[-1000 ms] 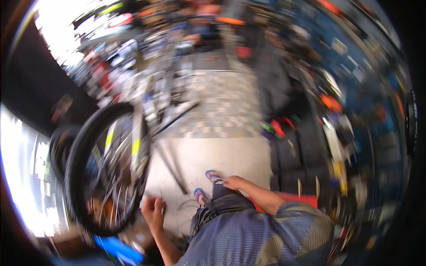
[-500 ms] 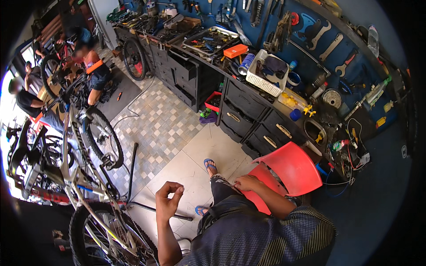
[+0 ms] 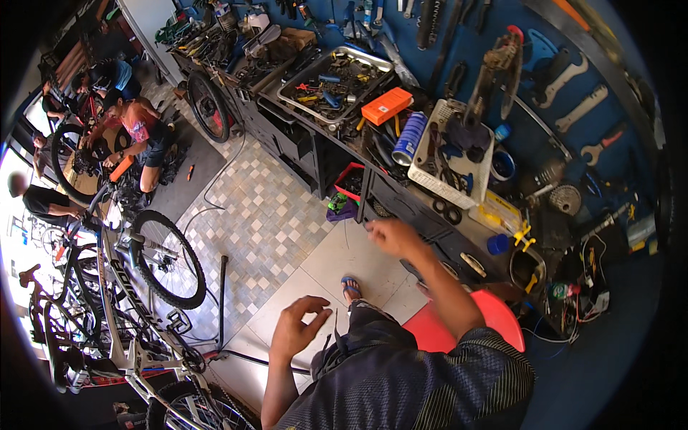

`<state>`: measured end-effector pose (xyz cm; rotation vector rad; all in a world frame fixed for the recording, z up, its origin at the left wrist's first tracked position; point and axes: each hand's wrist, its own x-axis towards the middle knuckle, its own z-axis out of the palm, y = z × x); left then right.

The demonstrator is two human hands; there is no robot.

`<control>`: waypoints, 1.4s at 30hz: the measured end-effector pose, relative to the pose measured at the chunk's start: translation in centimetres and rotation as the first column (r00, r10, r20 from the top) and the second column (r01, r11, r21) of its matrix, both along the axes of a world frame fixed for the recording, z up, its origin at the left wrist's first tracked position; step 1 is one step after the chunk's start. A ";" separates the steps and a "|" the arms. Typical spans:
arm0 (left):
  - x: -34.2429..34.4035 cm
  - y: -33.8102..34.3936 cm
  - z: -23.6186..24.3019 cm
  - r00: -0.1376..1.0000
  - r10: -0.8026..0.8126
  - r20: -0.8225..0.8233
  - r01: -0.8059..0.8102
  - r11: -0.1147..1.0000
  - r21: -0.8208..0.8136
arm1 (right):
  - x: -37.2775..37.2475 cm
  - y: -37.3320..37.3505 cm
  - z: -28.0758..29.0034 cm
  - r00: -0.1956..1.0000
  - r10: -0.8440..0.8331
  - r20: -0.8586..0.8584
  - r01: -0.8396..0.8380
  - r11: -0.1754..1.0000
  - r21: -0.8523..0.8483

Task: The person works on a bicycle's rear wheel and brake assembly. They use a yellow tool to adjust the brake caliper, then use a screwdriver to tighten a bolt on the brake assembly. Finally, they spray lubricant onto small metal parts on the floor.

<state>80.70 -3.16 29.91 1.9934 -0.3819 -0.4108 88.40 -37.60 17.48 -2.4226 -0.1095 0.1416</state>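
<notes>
My left hand [image 3: 295,328] is up in front of my body, fingers loosely curled, thumb and fingertips apart, nothing visible between them. My right hand [image 3: 395,239] is stretched forward, fingers bent inward; can't tell if anything is pinched there, fingertips blend into the dark background. Nearest thing to it: black drawer cabinet [image 3: 401,201] under the workbench, ahead and to my right. Contact between hand and cabinet: can't tell.

Red plastic chair [image 3: 502,319] below my right forearm, partly hidden by it. Blue flip-flop [image 3: 351,290] on one foot, between my hands in view.

On the bench: metal tray [image 3: 308,111] full of small tools, orange box [image 3: 387,106] just beside it, blue spray can [image 3: 410,138] next to a white plastic basket [image 3: 441,188] holding dark parts. Blue cap [image 3: 497,244] nearer me. Sprocket cassette [image 3: 565,200] farther right; open-ended wrench [image 3: 582,109] hung on the blue wall [image 3: 423,68].

Under the bench, red bin [image 3: 349,179]. On my left, white-framed mountain bike [image 3: 136,358], knobby front tyre [image 3: 192,287] facing the mosaic-look floor [image 3: 265,179]. Black bar [image 3: 223,301] between bike and left hand. Upper left, a co-worker in a reddish shirt [image 3: 140,125] kneels beside another bike; a person in black [image 3: 43,204] is close to my bike's handlebar end.
</notes>
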 end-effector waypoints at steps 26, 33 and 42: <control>7.1 1.3 -1.3 0.924 0.383 -0.012 -0.381 0.922 0.061 | 32.5 -14.6 6.4 0.787 -0.617 -0.026 0.450 0.602 -0.660; 6.5 1.9 -1.6 0.915 0.395 -0.088 -0.388 0.918 0.087 | 35.9 -25.9 1.2 0.746 -0.620 0.242 0.663 0.729 -0.174; 4.3 2.3 -1.2 0.903 0.425 -0.067 -0.420 0.904 0.075 | 34.1 -28.3 3.0 0.623 -0.709 0.331 0.665 0.702 0.255</control>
